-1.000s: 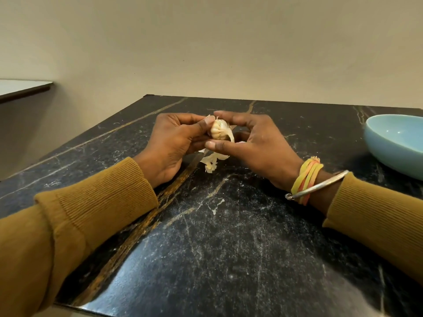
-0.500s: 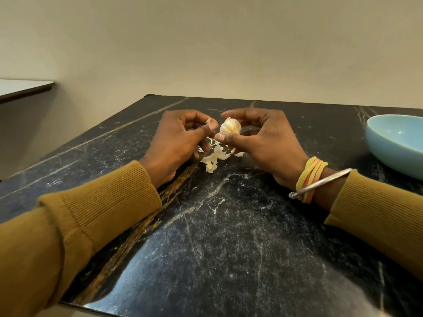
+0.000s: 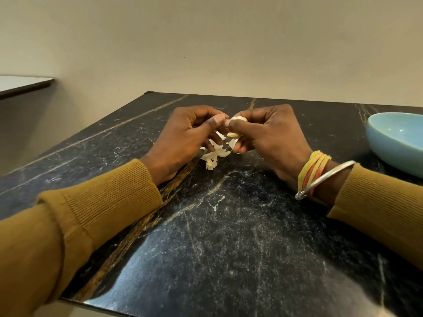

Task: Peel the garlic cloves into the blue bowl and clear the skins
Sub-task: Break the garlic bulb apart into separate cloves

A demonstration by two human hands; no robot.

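Observation:
My right hand [image 3: 265, 136] grips a pale garlic bulb [image 3: 239, 120] between thumb and curled fingers, just above the black marble table [image 3: 229, 225]. My left hand [image 3: 185, 136] meets it from the left, its thumb tip pressed against the bulb. Whether the left fingers pinch a skin is hidden. A small heap of papery white skins [image 3: 212, 154] lies on the table under and between both hands. The light blue bowl [image 3: 398, 140] stands at the right edge of the view, its visible inside bare.
A beige wall rises right behind the table's far edge. Another pale tabletop [image 3: 23, 84] juts in at the far left, apart from this table. Bangles and coloured bands sit on my right wrist.
My left hand came back to the bulb after drawing away with a strip of skin. The bulb turned a little in my right hand. More skins lie on the table.

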